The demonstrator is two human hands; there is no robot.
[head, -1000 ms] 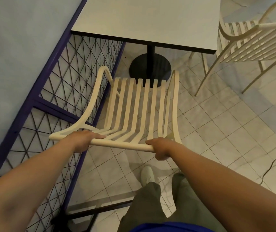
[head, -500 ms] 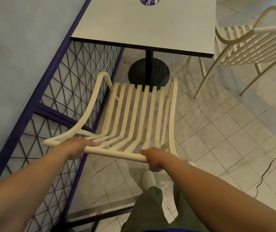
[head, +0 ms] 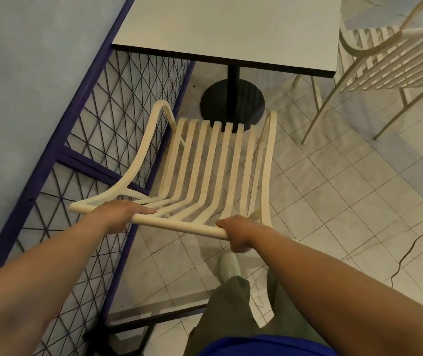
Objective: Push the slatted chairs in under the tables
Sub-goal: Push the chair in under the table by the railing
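Observation:
A cream slatted chair (head: pixel 205 163) stands in front of me, its seat facing a grey square table (head: pixel 231 29) on a black pedestal base (head: pixel 231 104). The seat's front edge lies short of the table's near edge. My left hand (head: pixel 120 214) grips the chair's top back rail near its left end. My right hand (head: pixel 238 232) is closed around the same rail near its right end.
A second cream slatted chair (head: pixel 390 60) stands at the table's right side. A purple-framed wire-mesh partition (head: pixel 97 140) runs along the left, close to the chair's armrest. A thin cable (head: pixel 415 245) crosses the tiled floor at right. My shoe (head: pixel 228 265) is below the rail.
The chair and both hands have come back toward me and lower in view; the table's near edge now sits farther from the seat's front.

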